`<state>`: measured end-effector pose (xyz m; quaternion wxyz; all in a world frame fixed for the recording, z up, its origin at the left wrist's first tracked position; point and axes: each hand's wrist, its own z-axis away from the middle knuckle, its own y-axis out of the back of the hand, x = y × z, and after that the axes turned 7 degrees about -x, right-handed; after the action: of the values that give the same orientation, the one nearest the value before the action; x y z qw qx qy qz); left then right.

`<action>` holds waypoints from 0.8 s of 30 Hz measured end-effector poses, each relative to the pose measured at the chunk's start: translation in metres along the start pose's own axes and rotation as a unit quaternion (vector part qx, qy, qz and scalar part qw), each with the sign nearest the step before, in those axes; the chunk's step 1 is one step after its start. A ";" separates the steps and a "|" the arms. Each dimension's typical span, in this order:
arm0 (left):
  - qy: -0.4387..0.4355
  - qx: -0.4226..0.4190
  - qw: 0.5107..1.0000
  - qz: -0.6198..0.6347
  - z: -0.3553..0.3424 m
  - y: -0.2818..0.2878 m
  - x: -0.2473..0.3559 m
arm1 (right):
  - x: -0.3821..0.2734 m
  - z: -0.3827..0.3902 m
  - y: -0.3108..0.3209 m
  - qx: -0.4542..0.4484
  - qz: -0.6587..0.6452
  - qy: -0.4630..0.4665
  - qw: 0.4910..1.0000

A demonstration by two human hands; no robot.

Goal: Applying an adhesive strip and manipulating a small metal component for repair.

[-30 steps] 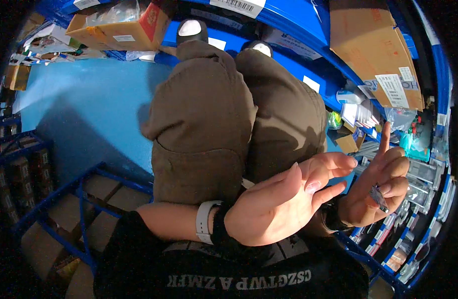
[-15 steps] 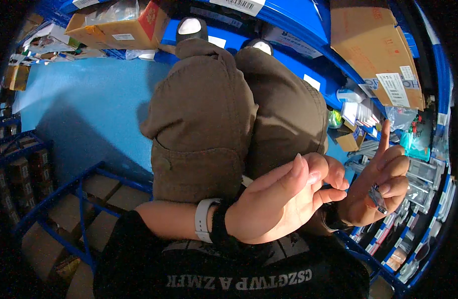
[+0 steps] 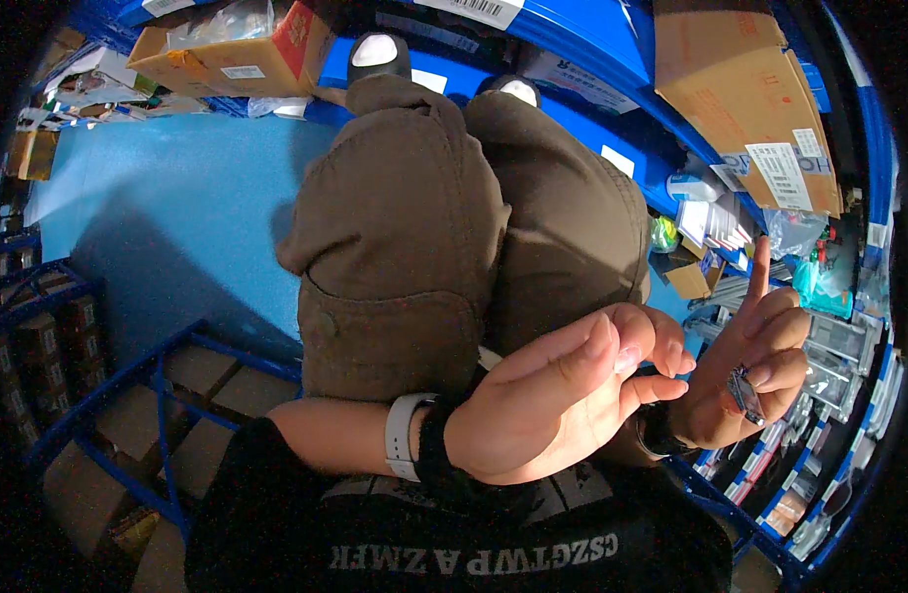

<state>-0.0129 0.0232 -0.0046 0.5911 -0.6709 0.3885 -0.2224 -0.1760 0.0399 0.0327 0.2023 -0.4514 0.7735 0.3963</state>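
Observation:
My left hand is in front of my lap, palm bare and lit, with a white watch on its wrist. Its fingers curl loosely and stand apart from the little finger; nothing shows in them, though the thumb hides part of the index finger. To its right, my right hand points its index finger upward. The other fingers are folded against a small, flat, dark-and-silver shiny piece, too small to identify. The two hands are close but do not visibly touch.
Blue shelving runs ahead and right, holding a tall cardboard box and an open carton with plastic bags. Bins of wrapped parts line the right. A blue-framed rack stands lower left, beside the blue floor.
The small shiny piece in my right hand has tilted and shifted slightly left. My left hand's fingers have moved a very little; both hands otherwise hold their places.

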 end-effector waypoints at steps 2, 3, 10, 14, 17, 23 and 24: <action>-0.007 0.013 1.000 0.001 -0.002 -0.004 -0.002 | -0.001 0.000 0.002 0.000 0.005 -0.002 1.000; -0.016 0.003 1.000 0.005 -0.002 -0.004 -0.002 | -0.002 0.000 0.000 0.000 0.004 -0.002 1.000; -0.026 -0.094 0.989 0.108 -0.001 0.005 -0.003 | 0.002 0.001 0.001 -0.002 -0.009 0.003 1.000; 0.016 -0.042 0.998 0.046 -0.004 0.007 0.006 | -0.002 0.001 -0.001 0.000 -0.021 -0.003 1.000; -0.002 -0.006 0.999 0.049 -0.001 -0.002 0.010 | 0.000 0.002 -0.007 -0.008 -0.031 0.002 0.999; -0.064 -0.066 0.992 0.084 0.001 0.003 0.000 | -0.005 0.002 -0.010 -0.003 -0.031 -0.006 1.000; -0.052 -0.068 0.993 0.077 0.000 0.004 0.002 | -0.005 0.003 -0.009 -0.002 -0.033 -0.008 0.999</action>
<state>-0.0125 0.0219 -0.0086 0.5788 -0.6884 0.4220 -0.1139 -0.1663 0.0421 0.0305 0.2199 -0.4738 0.7559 0.3948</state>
